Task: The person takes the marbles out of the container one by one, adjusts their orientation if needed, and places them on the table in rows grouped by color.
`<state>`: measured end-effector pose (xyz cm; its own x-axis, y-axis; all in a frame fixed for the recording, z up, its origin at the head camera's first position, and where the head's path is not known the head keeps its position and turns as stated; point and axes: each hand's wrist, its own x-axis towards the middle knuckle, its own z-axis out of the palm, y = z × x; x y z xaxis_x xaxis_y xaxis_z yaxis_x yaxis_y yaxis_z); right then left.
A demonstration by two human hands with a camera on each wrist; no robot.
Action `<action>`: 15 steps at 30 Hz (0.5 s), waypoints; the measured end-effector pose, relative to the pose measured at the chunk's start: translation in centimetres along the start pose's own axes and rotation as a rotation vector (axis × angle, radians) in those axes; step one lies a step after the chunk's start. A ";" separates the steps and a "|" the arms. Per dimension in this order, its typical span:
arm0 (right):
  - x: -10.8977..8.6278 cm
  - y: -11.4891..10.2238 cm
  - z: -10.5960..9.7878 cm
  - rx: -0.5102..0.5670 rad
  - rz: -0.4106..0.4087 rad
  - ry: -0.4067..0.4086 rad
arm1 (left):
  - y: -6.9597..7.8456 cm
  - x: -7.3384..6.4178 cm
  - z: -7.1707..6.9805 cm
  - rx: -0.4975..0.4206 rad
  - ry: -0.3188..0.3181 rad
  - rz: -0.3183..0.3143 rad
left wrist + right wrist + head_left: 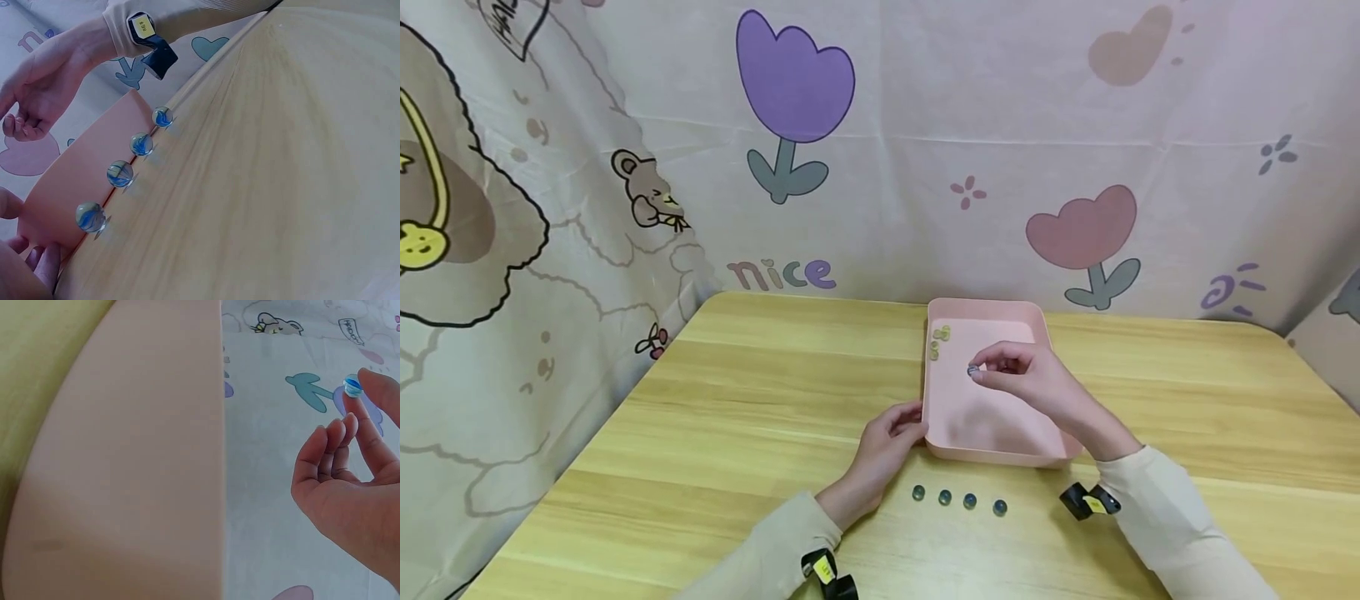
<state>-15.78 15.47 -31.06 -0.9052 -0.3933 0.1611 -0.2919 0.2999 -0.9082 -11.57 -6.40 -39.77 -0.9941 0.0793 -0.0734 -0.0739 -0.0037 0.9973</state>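
A pink tray [985, 457] lies on the table, and my left hand [880, 454] holds it by its front left corner. Thumb and fingertips touch the outside of that corner in the left wrist view. Over the tray, my right hand [1037, 383] pinches a glass marble [353, 386] with blue swirls between thumb and index finger; the other fingers curl loosely. Several similar marbles [945, 497] stand in a spaced row in front of the tray. Inside it, small yellow-green round pieces [942, 333] sit along the left wall, too small to identify surely.
The wood-grain table [760, 400] reaches back to a patterned cloth [917, 167] hanging behind it and at the left. A black wrist camera [1088, 502] is strapped to the right sleeve, another wrist camera [830, 573] to the left.
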 end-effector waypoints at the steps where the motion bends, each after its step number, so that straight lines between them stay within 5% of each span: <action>1: 0.0 -0.1 0.0 0.000 -0.006 -0.002 | 0.0 0.0 0.0 -0.001 0.000 0.000; 15: -1.2 -0.3 0.4 0.007 -0.040 -0.029 | 0.2 -0.4 0.0 -0.002 -0.008 0.018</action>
<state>-14.47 15.47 -31.13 -0.8836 -0.4295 0.1862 -0.3253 0.2774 -0.9040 -11.22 -6.45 -39.55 -0.9946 0.0876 -0.0554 -0.0563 -0.0075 0.9984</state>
